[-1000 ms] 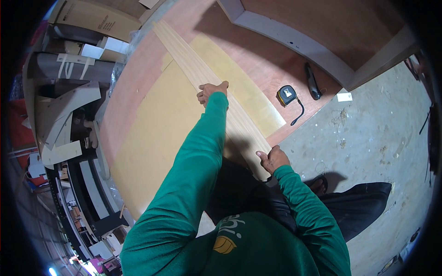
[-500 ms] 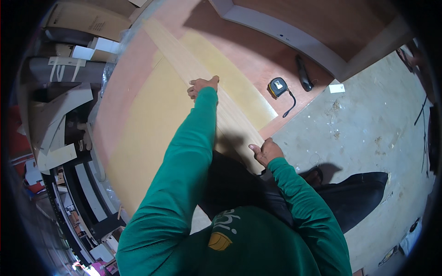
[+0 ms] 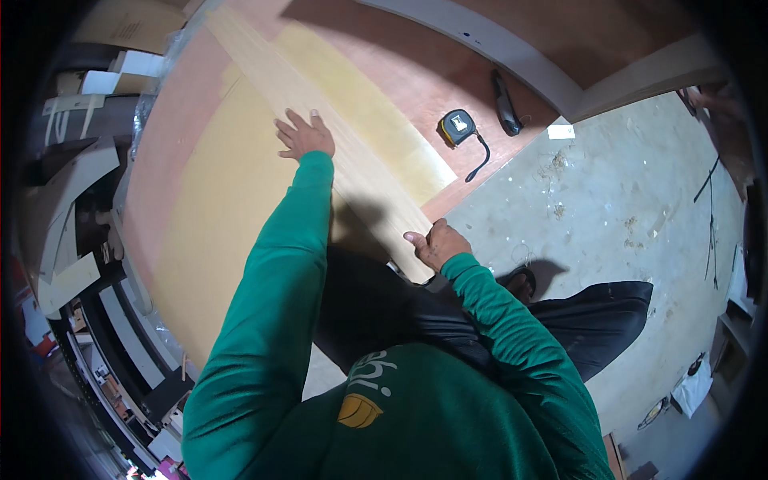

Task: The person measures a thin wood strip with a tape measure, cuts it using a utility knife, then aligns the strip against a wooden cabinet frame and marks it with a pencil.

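Beside the near edge of the surface (image 3: 180,120), pale lettering (image 3: 371,371) marks the green shirt (image 3: 452,400). A wooden plank (image 3: 364,178) runs across to that edge. Right hand (image 3: 442,245): closed on its near end, thumb on top. Left hand (image 3: 306,139): spread open over its left side, contact unclear.

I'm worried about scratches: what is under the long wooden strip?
The strip lies over a pinkish board with a yellowish area, its near end above dark trousers. Anything directly beneath is covered and cannot be seen.
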Action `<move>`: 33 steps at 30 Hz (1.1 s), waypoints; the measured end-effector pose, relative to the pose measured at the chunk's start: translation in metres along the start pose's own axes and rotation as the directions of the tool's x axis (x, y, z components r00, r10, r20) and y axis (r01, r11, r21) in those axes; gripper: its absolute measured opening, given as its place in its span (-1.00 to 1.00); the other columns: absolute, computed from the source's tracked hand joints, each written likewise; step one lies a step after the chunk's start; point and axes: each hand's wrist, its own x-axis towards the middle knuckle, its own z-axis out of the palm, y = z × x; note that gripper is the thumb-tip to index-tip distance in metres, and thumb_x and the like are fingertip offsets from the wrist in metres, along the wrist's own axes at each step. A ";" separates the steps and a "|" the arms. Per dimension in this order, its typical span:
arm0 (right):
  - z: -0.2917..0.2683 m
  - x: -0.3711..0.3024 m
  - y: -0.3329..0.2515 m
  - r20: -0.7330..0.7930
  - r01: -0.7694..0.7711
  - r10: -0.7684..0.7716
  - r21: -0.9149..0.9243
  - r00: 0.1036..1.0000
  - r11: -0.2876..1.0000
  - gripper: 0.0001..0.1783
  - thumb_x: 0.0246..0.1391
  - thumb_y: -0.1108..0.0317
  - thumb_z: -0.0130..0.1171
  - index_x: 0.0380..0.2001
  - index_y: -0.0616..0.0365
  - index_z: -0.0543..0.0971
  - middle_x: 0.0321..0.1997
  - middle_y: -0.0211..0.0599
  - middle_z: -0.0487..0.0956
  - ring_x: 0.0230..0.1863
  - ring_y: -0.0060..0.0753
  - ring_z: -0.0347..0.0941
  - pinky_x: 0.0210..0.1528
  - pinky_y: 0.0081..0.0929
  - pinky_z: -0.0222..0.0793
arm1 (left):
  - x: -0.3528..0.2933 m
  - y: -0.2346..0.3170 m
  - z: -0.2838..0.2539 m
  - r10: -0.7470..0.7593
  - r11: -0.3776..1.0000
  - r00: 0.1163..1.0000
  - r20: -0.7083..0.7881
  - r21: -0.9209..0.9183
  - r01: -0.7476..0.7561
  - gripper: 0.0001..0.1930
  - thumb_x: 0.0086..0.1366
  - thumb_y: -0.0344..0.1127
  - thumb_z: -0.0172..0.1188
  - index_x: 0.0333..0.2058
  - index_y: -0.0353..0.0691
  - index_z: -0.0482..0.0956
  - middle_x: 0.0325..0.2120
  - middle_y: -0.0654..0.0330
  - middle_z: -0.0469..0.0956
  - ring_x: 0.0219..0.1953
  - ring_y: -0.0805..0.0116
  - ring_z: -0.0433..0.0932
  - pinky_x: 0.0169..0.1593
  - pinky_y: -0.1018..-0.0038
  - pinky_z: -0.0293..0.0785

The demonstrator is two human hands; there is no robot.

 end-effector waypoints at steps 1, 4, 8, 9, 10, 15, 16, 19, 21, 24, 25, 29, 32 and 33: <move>-0.004 -0.001 -0.003 0.014 -0.015 0.015 -0.033 1.000 0.999 0.03 0.16 -0.52 -0.08 -0.02 0.48 0.40 -0.08 0.26 0.61 -0.01 0.21 0.60 0.05 0.00 0.48 | 0.000 -0.001 0.002 0.013 1.000 1.000 -0.010 -0.020 -0.014 -0.25 0.49 0.17 -0.17 0.48 -0.14 -0.05 0.49 -0.22 -0.22 0.53 -0.15 -0.20 0.38 -0.44 -0.28; -0.027 -0.004 -0.008 0.045 -0.048 0.054 -0.117 0.998 0.992 -0.02 0.19 -0.51 -0.13 0.00 0.37 0.48 -0.01 0.17 0.62 0.01 0.15 0.60 0.11 0.01 0.46 | 0.000 -0.002 0.000 0.028 0.999 0.999 -0.026 -0.035 -0.029 -0.32 0.53 0.07 -0.21 0.47 -0.16 -0.02 0.49 -0.23 -0.19 0.53 -0.14 -0.18 0.38 -0.45 -0.28; -0.090 0.009 0.011 -0.320 -0.001 -0.014 -0.045 0.947 0.999 -0.44 0.25 -0.16 0.03 -0.14 0.15 0.63 -0.13 0.21 0.64 -0.11 0.19 0.61 -0.06 0.05 0.52 | -0.001 -0.002 0.000 0.085 0.996 0.994 -0.072 -0.033 -0.088 -0.35 0.54 -0.01 -0.23 0.45 -0.24 0.02 0.47 -0.25 -0.15 0.53 -0.14 -0.16 0.38 -0.45 -0.27; -0.109 0.021 0.019 -0.538 0.018 -0.012 0.005 0.843 1.000 -0.57 0.21 -0.01 0.13 -0.18 0.16 0.61 -0.21 0.17 0.64 -0.24 0.24 0.60 -0.18 0.10 0.50 | -0.002 -0.002 0.001 0.109 0.994 0.989 -0.104 -0.017 -0.111 -0.38 0.54 -0.04 -0.25 0.44 -0.27 0.06 0.48 -0.17 -0.11 0.53 -0.10 -0.16 0.39 -0.43 -0.26; -0.127 0.033 0.030 -0.734 0.166 -0.067 0.063 0.676 0.984 -0.62 0.19 0.09 0.19 -0.21 0.23 0.57 -0.27 0.13 0.61 -0.24 0.23 0.56 -0.16 0.10 0.45 | -0.001 -0.002 0.002 0.115 0.993 0.991 -0.062 -0.017 -0.116 -0.39 0.54 -0.05 -0.25 0.43 -0.27 0.07 0.49 -0.13 -0.09 0.54 -0.08 -0.16 0.39 -0.42 -0.25; -0.194 0.129 0.070 -0.783 -0.055 -0.102 -0.172 0.614 0.983 -0.27 0.10 -0.17 0.29 -0.01 0.35 0.52 -0.05 0.30 0.59 -0.02 0.45 0.49 0.04 0.10 0.44 | 0.005 -0.006 0.003 0.101 0.995 0.991 -0.083 0.029 -0.099 -0.42 0.55 -0.11 -0.28 0.43 -0.26 0.08 0.50 0.00 -0.07 0.55 0.01 -0.19 0.42 -0.37 -0.20; -0.200 0.144 0.076 -0.727 -0.060 -0.053 -0.129 0.685 0.990 -0.24 0.07 -0.20 0.31 0.04 0.31 0.52 0.02 0.30 0.57 0.05 0.42 0.49 0.10 0.08 0.43 | 0.005 -0.006 0.003 0.096 0.995 0.993 -0.074 0.010 -0.095 -0.42 0.55 -0.11 -0.28 0.43 -0.26 0.07 0.50 -0.01 -0.07 0.55 0.01 -0.19 0.42 -0.36 -0.20; -0.203 0.172 0.093 -0.735 -0.035 -0.224 -0.319 0.640 0.947 -0.30 0.11 -0.13 0.22 0.13 0.19 0.51 -0.03 0.36 0.59 0.03 0.38 0.53 0.10 0.11 0.45 | 0.005 -0.008 -0.001 0.090 0.994 0.994 -0.059 -0.057 -0.094 -0.43 0.55 -0.13 -0.26 0.43 -0.24 0.07 0.50 -0.02 -0.08 0.55 0.00 -0.20 0.42 -0.36 -0.21; -0.209 0.180 0.098 -0.663 -0.032 -0.168 -0.278 0.729 0.960 -0.41 0.14 -0.07 0.17 0.06 0.18 0.56 -0.09 0.34 0.61 0.02 0.34 0.55 0.11 0.10 0.45 | 0.004 -0.008 -0.002 0.093 0.990 0.994 -0.065 -0.101 -0.099 -0.43 0.54 -0.14 -0.23 0.44 -0.21 0.06 0.50 -0.02 -0.08 0.54 -0.08 -0.17 0.42 -0.34 -0.24; -0.223 0.175 0.091 -0.534 -0.168 -0.003 -0.272 0.846 0.948 -0.53 0.17 0.02 0.08 -0.10 0.21 0.63 -0.16 0.30 0.63 -0.01 0.37 0.55 0.07 0.13 0.45 | 0.002 -0.008 -0.002 0.091 0.994 0.993 -0.077 -0.059 -0.095 -0.43 0.54 -0.13 -0.22 0.44 -0.17 0.06 0.50 -0.01 -0.08 0.51 -0.16 -0.13 0.43 -0.33 -0.22; -0.224 0.165 0.086 -0.596 -0.101 -0.065 -0.240 0.800 0.965 -0.52 0.18 0.01 0.06 -0.19 0.26 0.62 -0.26 0.29 0.61 -0.13 0.33 0.56 -0.05 0.12 0.46 | 0.002 -0.008 -0.001 0.094 0.994 0.992 -0.086 -0.056 -0.099 -0.43 0.54 -0.13 -0.22 0.44 -0.16 0.06 0.50 -0.01 -0.08 0.51 -0.18 -0.12 0.43 -0.32 -0.22; -0.225 0.104 0.040 -0.558 0.151 0.297 0.620 0.775 0.770 -0.57 0.27 0.06 0.13 -0.12 0.28 0.52 -0.47 -0.14 0.58 -0.56 -0.29 0.51 -0.53 -0.33 0.46 | 0.002 -0.008 0.001 0.095 0.994 0.991 -0.092 -0.048 -0.099 -0.42 0.54 -0.12 -0.22 0.44 -0.15 0.06 0.50 0.00 -0.08 0.50 -0.19 -0.09 0.43 -0.31 -0.19; -0.202 0.047 -0.012 -0.486 0.389 0.068 0.767 0.871 0.511 -0.69 0.34 0.27 0.14 0.04 0.20 0.46 -0.29 -0.28 0.59 -0.51 -0.51 0.50 -0.51 -0.50 0.46 | 0.002 -0.008 -0.001 0.095 0.994 0.992 -0.078 -0.042 -0.098 -0.42 0.54 -0.11 -0.23 0.44 -0.16 0.05 0.51 0.01 -0.09 0.50 -0.16 -0.08 0.43 -0.30 -0.19; -0.195 0.033 -0.031 -0.527 0.442 0.019 0.732 0.850 0.518 -0.68 0.35 0.26 0.13 0.06 0.20 0.46 -0.29 -0.30 0.59 -0.48 -0.55 0.49 -0.48 -0.52 0.46 | 0.001 -0.008 -0.002 0.099 0.994 0.991 -0.087 -0.044 -0.104 -0.42 0.54 -0.11 -0.23 0.45 -0.16 0.05 0.51 0.01 -0.09 0.50 -0.15 -0.08 0.43 -0.30 -0.19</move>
